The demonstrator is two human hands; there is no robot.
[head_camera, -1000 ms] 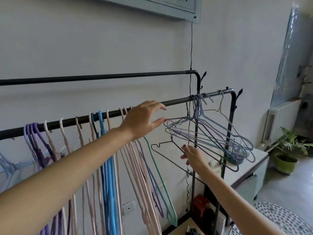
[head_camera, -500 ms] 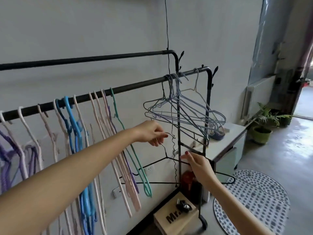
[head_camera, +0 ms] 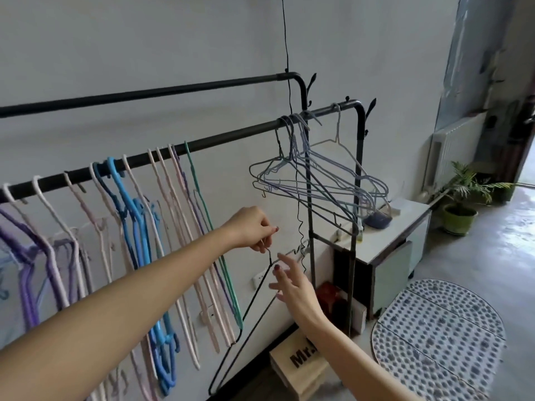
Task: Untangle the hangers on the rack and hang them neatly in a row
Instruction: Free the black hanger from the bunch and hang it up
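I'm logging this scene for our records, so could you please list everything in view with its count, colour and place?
front rail: one, black, carries the hangers
back rail: one, black, behind and higher, bare
row of hangers: many, pink, purple, blue, one green, hung along the left of the front rail
tangled hangers: a bunch, grey-blue wire, at the right end of the front rail
black hanger: one, off the rail, dangling low
cabinet: one, white, right of the rack
potted plant: one, green, on the floor far right
mat: one, dotted white, on the floor
wooden box: one, lettered, below the rack
left hand: fingers pinch the black hanger's hook
right hand: open, beside the black hanger
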